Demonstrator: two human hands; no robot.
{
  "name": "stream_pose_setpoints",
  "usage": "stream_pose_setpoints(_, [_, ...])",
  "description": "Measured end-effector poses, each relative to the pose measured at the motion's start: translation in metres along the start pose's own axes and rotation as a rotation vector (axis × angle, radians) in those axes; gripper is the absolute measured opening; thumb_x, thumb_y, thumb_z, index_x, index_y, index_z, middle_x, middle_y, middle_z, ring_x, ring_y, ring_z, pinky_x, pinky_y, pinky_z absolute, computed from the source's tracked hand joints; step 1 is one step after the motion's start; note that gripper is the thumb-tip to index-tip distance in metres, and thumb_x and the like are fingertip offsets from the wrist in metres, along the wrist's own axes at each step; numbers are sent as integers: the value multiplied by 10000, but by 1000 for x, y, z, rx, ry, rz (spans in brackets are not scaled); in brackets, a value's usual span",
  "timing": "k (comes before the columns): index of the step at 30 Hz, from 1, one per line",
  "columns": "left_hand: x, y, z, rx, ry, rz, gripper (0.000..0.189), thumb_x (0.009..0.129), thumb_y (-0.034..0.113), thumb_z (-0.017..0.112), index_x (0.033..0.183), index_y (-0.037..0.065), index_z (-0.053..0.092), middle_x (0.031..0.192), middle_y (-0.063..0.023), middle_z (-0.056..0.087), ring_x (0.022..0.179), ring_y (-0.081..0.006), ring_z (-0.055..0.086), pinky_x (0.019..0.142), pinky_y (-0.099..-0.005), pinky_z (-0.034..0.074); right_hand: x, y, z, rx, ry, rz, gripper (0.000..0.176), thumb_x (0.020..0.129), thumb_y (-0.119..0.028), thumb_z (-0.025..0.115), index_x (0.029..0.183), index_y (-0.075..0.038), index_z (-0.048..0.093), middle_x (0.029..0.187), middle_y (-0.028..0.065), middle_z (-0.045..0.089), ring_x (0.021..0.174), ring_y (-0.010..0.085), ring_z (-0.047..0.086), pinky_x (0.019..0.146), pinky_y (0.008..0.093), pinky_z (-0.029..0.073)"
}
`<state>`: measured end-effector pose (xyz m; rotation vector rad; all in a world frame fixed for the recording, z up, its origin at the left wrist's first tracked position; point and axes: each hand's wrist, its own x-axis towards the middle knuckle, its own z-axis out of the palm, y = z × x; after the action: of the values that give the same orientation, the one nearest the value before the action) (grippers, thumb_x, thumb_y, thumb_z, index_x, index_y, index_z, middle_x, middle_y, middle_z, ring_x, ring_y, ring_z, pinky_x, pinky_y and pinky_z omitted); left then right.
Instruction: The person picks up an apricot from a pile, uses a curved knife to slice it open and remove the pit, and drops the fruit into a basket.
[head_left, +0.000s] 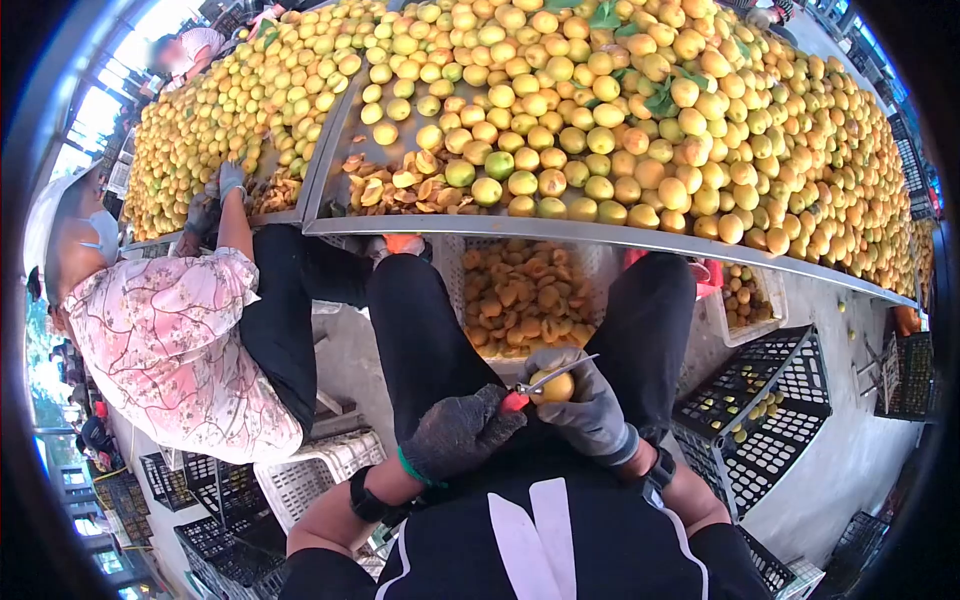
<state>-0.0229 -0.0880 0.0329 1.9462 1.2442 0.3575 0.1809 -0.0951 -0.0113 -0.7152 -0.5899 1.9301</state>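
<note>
The gloved right hand (pixel 590 410) has its fingers closed around an apricot (pixel 557 386), held over the lap. The left hand (pixel 458 437) fingers grip a red-handled knife (pixel 515 402), its blade against the apricot. A crate (pixel 520 295) of halved fruit sits beneath the surface (pixel 600 232).

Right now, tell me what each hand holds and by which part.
The left hand grips a knife by its red handle; the right hand cups a yellow fruit in its fingers, the blade across its top.

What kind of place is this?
Probably a fruit-processing yard: a long metal table heaped with yellow fruit, a crate of halved fruit beneath it, and the left hand setting a knife against a single fruit held in the right hand.
</note>
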Motion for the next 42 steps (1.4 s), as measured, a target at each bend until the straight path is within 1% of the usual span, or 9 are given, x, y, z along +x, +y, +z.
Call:
stream_pose_setpoints(11, [5,0,8,-4,-12,81,378,877,396,653,991,44,576,720,-167,637,646,-364,640,554,-438,499,-2,-5,3,-269,-85,-191,512,769,66,698,1202,-88,471,1171,72,528,1094,180,537,973,337,414])
stream_pose_setpoints(20, [24,15,-21,-228,-85,-124,456,847,369,706,1110,27,559,953,-197,652,916,-358,653,778,-414,507,-1,-25,7,-217,17,-50,562,776,-29,751,1266,-58,475,1220,60,545,1096,166,543,978,310,420])
stream_pose_setpoints(28, [17,8,2,-783,-421,-403,438,868,266,693,1208,30,550,991,-132,677,925,-247,661,816,-360,496,0,-37,-10,-1297,-223,-316,568,872,-267,700,1301,-13,427,1157,102,585,1053,206,572,912,351,460])
stream_pose_setpoints(30, [17,1,12,-703,-370,-274,434,872,274,687,1208,36,552,992,-145,679,923,-270,663,809,-369,498,-6,-21,-7,-1160,-147,-273,588,907,-370,617,1308,-14,376,1122,171,588,1015,286,615,851,357,485])
stream_pose_setpoints(32, [18,0,11,-623,-319,-152,430,875,283,680,1209,42,555,993,-158,681,922,-294,665,801,-378,500,-10,-13,7,-78,-23,-39,577,932,-399,573,1323,-24,375,1166,124,557,1045,206,584,811,298,482])
stream_pose_setpoints(34, [21,4,-5,-107,-411,-74,421,891,319,645,1205,54,558,991,-192,670,932,-360,651,803,-396,504,-15,-7,2,-14,-48,19,565,956,-428,523,1334,-32,381,1197,86,526,1047,143,545,787,244,466])
stream_pose_setpoints(38, [20,-13,-3,53,-452,-20,387,913,337,597,1180,60,565,1017,-223,649,942,-405,624,811,-410,509,-18,-1,-14,-31,-96,375,616,886,-462,632,1281,-35,429,1089,52,523,940,143,543,717,258,469])
stream_pose_setpoints(41, [19,-18,0,-85,-347,-121,338,923,320,583,1123,47,573,960,-182,667,897,-342,663,797,-378,525,-13,-3,-19,-177,6,20,539,864,-370,688,1241,-53,470,1167,79,532,1033,191,554,835,314,480])
stream_pose_setpoints(42, [16,-38,8,-931,-243,-235,311,917,290,605,1100,40,570,923,-155,663,871,-293,668,779,-357,528,-7,-12,-18,-116,70,-55,489,865,-320,697,1229,-69,488,1217,89,524,1089,226,559,928,357,475])
